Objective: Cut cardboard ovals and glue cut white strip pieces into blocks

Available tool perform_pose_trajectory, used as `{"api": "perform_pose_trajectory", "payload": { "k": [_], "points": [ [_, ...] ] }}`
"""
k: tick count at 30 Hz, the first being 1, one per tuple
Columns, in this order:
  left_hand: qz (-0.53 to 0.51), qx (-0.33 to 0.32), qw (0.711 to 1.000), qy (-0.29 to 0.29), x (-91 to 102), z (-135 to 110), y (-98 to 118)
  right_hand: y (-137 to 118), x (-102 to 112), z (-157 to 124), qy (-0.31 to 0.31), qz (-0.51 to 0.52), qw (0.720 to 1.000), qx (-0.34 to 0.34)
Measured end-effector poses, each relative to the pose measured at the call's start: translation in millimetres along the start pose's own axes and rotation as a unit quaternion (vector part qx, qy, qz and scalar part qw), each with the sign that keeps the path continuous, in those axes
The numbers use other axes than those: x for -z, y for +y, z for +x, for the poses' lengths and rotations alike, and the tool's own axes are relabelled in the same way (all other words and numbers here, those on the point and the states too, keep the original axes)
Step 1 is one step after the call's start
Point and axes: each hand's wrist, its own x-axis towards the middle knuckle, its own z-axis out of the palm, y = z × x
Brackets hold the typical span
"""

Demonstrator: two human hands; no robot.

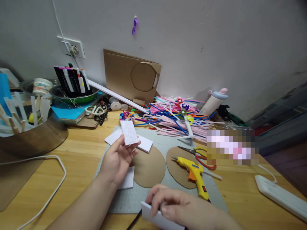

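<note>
My left hand (120,158) holds up a small white foam board piece (129,132) by its edges; clear glue-like squiggles show on its face. Lower down, my right hand (175,203) grips a second white board piece (157,217) by its long edge, near the front of the grey mat (127,204). More white pieces lie around my left hand, one behind it (145,144) and one under the wrist (127,179). Two cardboard discs rest on the mat, a left disc (151,169) and a right disc (176,172). Across the right disc lies a yellow glue gun (193,171).
Pliers with red and yellow handles (203,156) lie beyond the glue gun. Pipe cleaners (177,118) are heaped at the back, before a leaning cardboard sheet (120,73). A metal bowl of sticks (43,137) stands left, a white power strip (280,195) right. White cable (61,166) crosses the left side.
</note>
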Motion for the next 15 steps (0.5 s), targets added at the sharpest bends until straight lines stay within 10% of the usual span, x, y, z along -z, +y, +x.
{"api": "perform_pose_trajectory", "payload": {
  "k": [6, 15],
  "points": [
    [0.031, 0.022, 0.999, -0.020, 0.6, -0.1, -7.1, 22.4, 12.4, -0.6, -0.073, 0.224, 0.970, -0.064],
    [0.114, 0.067, 0.988, -0.079, 5.1, 0.5, -6.7, 0.3, 18.7, 11.4, 0.088, 0.259, 0.962, 0.016]
  ]
}}
